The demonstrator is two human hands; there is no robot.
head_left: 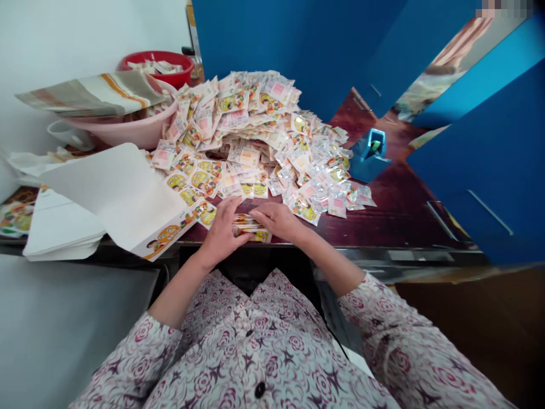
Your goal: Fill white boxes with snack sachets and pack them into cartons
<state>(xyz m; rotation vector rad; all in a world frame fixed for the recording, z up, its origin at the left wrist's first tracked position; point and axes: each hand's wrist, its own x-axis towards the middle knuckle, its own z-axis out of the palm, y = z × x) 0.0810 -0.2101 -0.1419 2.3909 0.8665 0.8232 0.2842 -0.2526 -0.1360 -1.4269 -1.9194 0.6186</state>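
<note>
The person's left hand [223, 232] and right hand [277, 220] meet at the near edge of the dark red wooden counter [398, 213], holding a small bundle of shiny printed sachets [247, 225] between them. The fingers [233, 216] of both hands lie pressed together, curving over the bundle from either side. Directly beyond the hands spreads a large, loose heap of yellow-and-pink printed foil sachets [251, 136]. Left of the heap sit a folded white printed cardboard carton [119, 193], a stack of flat white card sheets [59, 230], a pink plastic basin [136, 132] and a red plastic basin [155, 68]. Right of the heap stands a small blue plastic dispenser [368, 156], backed by glossy blue panels [481, 176].
</note>
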